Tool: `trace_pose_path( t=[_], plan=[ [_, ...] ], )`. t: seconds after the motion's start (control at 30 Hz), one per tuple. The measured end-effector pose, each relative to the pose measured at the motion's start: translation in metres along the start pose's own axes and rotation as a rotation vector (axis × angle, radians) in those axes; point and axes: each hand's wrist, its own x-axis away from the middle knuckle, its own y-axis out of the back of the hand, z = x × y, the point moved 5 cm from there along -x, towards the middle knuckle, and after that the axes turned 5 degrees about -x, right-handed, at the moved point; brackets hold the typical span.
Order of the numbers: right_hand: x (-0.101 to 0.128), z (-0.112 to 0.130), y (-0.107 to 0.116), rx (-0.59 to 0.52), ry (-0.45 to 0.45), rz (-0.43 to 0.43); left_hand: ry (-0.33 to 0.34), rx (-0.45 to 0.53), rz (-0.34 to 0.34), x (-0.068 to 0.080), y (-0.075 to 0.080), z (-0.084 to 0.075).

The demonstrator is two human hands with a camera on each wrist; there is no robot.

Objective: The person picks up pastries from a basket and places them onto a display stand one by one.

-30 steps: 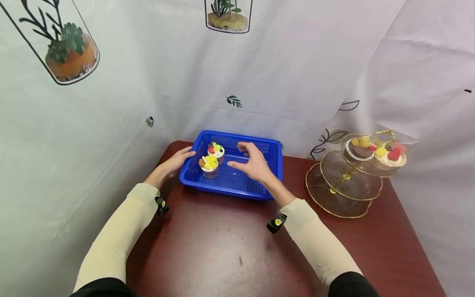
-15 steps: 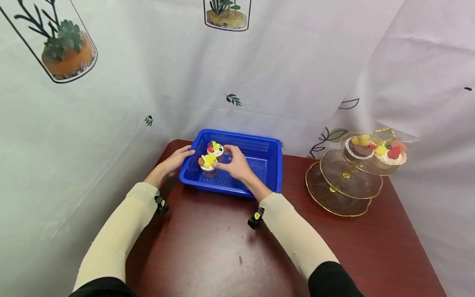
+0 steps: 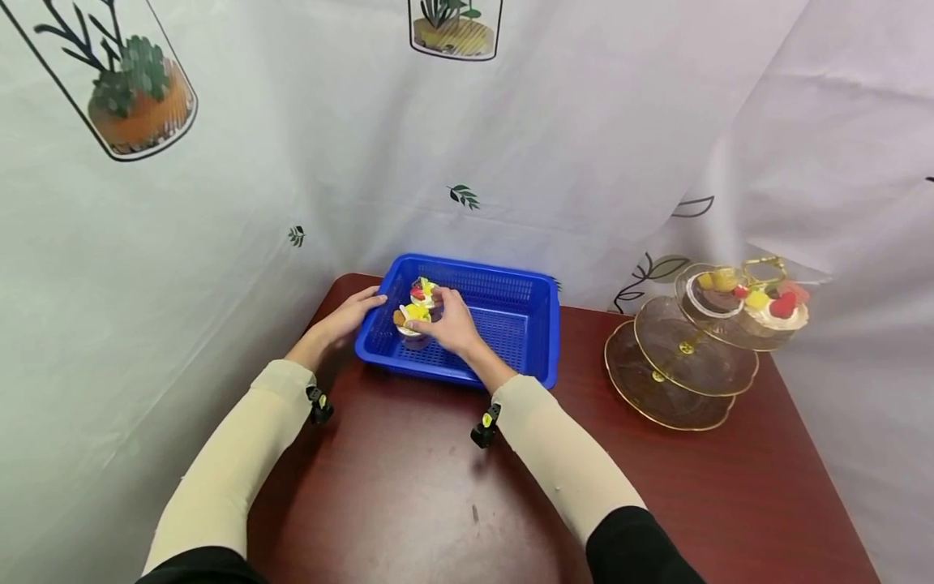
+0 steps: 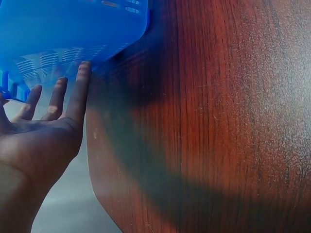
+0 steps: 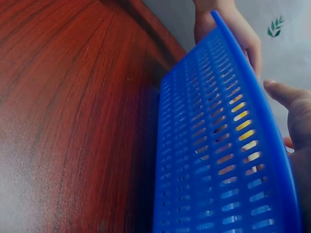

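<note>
Right hand (image 3: 454,323) in over the blue basket (image 3: 503,294), reaching down inside its left half! Thumb sits against the yellow-topped cup (image 3: 417,312), fingers bent beside the red-topped cup (image 3: 422,292) just behind; a middling gap, and whether the grip has closed I cannot tell. Both cups stand upright in the basket's left part, its walls all around them. Over at the basket's left end, the left hand (image 3: 349,318) has nearly straight, slightly spread fingers on the outer wall. Well right of the basket, a three-tier stand (image 3: 700,375) carries two fruit-topped desserts (image 3: 779,310) up top. Behind the basket, a printed curtain (image 3: 554,162); beneath it, the dark red table (image 3: 409,478).
</note>
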Motion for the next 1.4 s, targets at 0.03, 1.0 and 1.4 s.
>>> trace_pose_path(
  t=[0.03, 1.0, 1.4],
  plan=[
    [-0.001, 0.0, -0.001, 0.005, -0.004, 0.003, 0.002, 0.007, -0.004, 0.0, 0.0, 0.0],
    [-0.007, -0.008, -0.02, 0.281, -0.004, 0.069, -0.011, -0.012, -0.019, 0.003, 0.0, 0.002],
    [-0.008, -0.012, -0.024, 0.317, 0.003, 0.145, -0.009, -0.026, -0.025, 0.006, -0.001, 0.001]
  ],
)
